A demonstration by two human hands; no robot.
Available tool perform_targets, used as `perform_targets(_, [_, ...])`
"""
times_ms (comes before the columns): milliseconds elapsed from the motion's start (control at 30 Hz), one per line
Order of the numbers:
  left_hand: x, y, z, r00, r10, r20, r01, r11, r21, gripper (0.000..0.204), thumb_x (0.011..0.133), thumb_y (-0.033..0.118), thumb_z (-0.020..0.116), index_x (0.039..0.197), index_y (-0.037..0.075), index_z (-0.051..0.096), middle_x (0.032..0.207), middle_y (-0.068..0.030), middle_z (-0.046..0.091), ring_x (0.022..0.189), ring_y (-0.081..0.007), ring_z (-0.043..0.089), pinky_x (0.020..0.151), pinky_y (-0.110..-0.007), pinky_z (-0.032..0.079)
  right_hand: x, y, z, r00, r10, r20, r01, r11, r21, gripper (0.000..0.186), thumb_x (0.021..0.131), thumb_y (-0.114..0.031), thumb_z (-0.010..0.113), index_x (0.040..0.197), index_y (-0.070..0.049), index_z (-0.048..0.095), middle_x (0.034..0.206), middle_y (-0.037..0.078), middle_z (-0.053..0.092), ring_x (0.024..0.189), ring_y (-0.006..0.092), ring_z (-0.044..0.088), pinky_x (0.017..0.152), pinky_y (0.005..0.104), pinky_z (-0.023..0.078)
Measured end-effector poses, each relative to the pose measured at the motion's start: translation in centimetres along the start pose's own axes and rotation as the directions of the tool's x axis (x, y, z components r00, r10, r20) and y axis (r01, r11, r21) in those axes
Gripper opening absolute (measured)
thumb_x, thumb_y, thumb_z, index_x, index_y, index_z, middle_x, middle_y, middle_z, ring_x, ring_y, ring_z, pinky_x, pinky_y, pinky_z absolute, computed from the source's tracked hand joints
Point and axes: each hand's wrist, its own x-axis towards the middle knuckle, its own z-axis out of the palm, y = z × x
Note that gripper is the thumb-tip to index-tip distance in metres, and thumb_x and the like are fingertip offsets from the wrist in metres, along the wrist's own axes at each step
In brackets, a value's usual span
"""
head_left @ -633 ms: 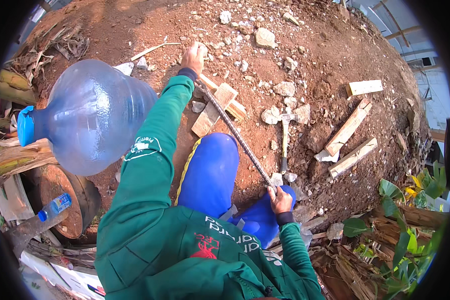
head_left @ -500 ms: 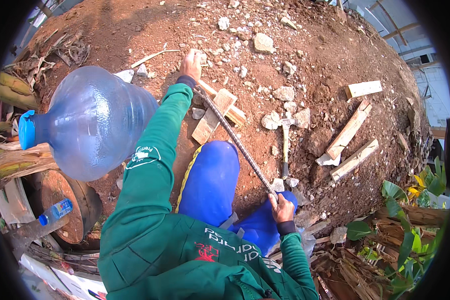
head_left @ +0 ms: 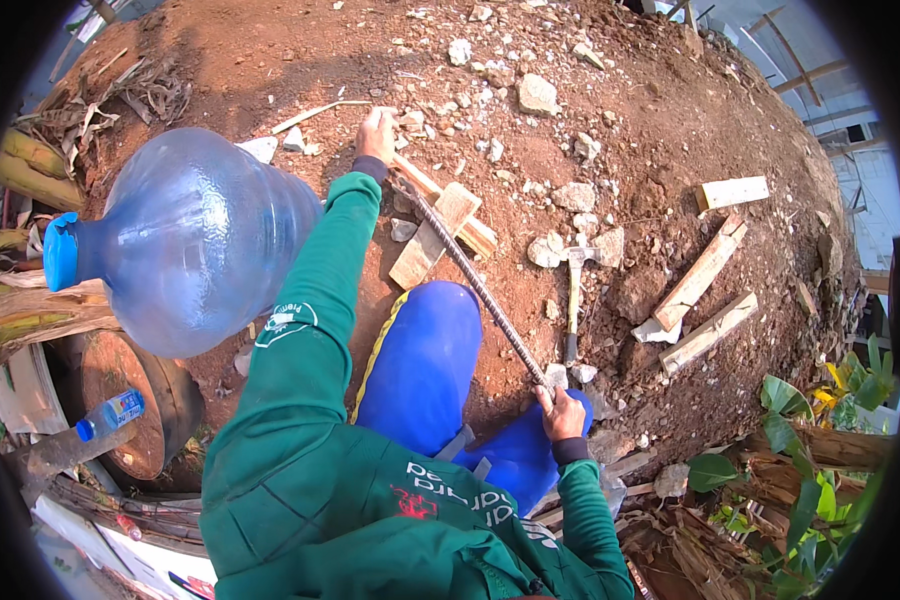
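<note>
R hand (head_left: 564, 413) is grasping the near end of a ribbed metal bar (head_left: 485, 297), fingers wrapping round it just by the R knee (head_left: 515, 440). L hand (head_left: 375, 137) is curling up at the far end, out past the wood; can't tell if it's clenching the bar's tip, smth else or nothing, b/c fingers are partly hidden & the tip is running out of sight near the cuff. Bar itself is slanting btwn the two hands, passing over or close against a flat wood block (head_left: 420, 257), which is lying crosswise on a longer wood strip (head_left: 481, 239); exact contact isn't showing. Step in hand, as I'm judging it: positioning/steadying the bar at the wood, w/ R hand controlling the near end. Next move is prob. calling for a firm R grip, L hand minding the far end, & the block not tipping or sliding on loose dirt. Hammer (head_left: 573, 300) is lying untouched to the R of the bar, its head resting btwn stones, handle pointing back twd the person. Big blue jug (head_left: 215, 235) is lying on its side, L of the L sleeve (head_left: 305, 300); wood offcuts (head_left: 705, 270) are lying well apart, far R.
</note>
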Motion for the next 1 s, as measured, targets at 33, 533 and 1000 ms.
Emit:
perform_targets(33, [-0.7, -0.8, -0.2, 0.999, -0.016, -0.033, 0.011, 0.988, -0.153, 0.032, 0.104, 0.025, 0.044, 0.110, 0.001, 0.065, 0.085, -0.0064, 0.067, 0.070, -0.0127, 0.058, 0.065, -0.028, 0.049, 0.0, 0.0, 0.0, 1.000, 0.001, 0.011, -0.001, 1.000, 0.013, 0.051, 0.095, -0.054, 0.059, 0.081, -0.005, 0.061, 0.063, 0.023, 0.063, 0.064, 0.0439, 0.064, 0.058, 0.0536, 0.048])
perform_targets(533, [-6.6, -2.9, 1.0, 0.844, -0.438, -0.310, 0.088, 0.683, -0.725, 0.048, 0.105, 0.033, 0.040, 0.124, -0.008, 0.056, 0.097, -0.0198, 0.068, 0.084, -0.0288, 0.069, 0.083, -0.039, 0.055, 0.5, 0.1, -0.4, 0.998, 0.003, 0.059, -0.014, 0.984, 0.176, 0.051, 0.096, -0.052, 0.060, 0.080, -0.003, 0.062, 0.066, 0.024, 0.061, 0.067, 0.0467, 0.062, 0.059, 0.0543, 0.045])
perform_targets(1000, [-4.6, -1.4, 0.5, 0.866, -0.426, -0.261, 0.166, 0.738, -0.654, 0.050, 0.107, 0.038, 0.042, 0.106, -0.005, 0.067, 0.082, -0.0080, 0.066, 0.066, -0.0119, 0.058, 0.061, -0.024, 0.048, 1.5, 2.4, 0.7, 0.997, -0.036, 0.066, 0.032, 0.998, 0.062, 0.056, 0.094, -0.060, 0.056, 0.087, -0.005, 0.065, 0.067, 0.025, 0.063, 0.070, 0.0478, 0.063, 0.062, 0.0564, 0.047])
